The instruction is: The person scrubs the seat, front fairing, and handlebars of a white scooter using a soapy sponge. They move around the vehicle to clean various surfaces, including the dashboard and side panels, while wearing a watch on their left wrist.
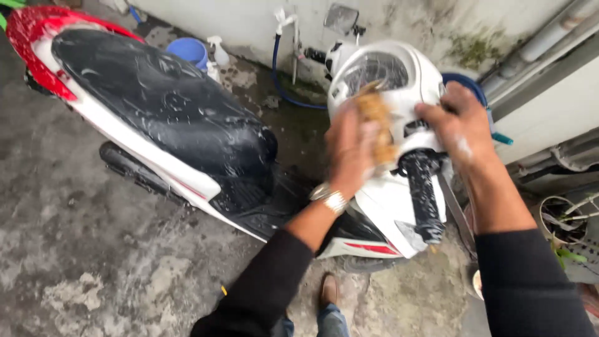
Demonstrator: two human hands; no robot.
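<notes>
A white and red scooter (156,146) with a soapy black seat (168,93) stands on wet concrete. My left hand (350,150) presses a yellow-brown sponge (377,112) against the white handlebar cover (412,68), just below the instrument panel (374,68). My right hand (458,122) rests on the right side of that cover, fingers bent over its edge, above the black handlebar grip (423,193). A metal bracelet is on my left wrist.
A blue bucket (188,51) and a spray bottle (218,51) stand by the stained wall. A blue hose (281,81) hangs from a tap (284,22). Pipes (549,31) run at the right. Potted plants (571,224) sit at the lower right. My shoe (329,290) is below.
</notes>
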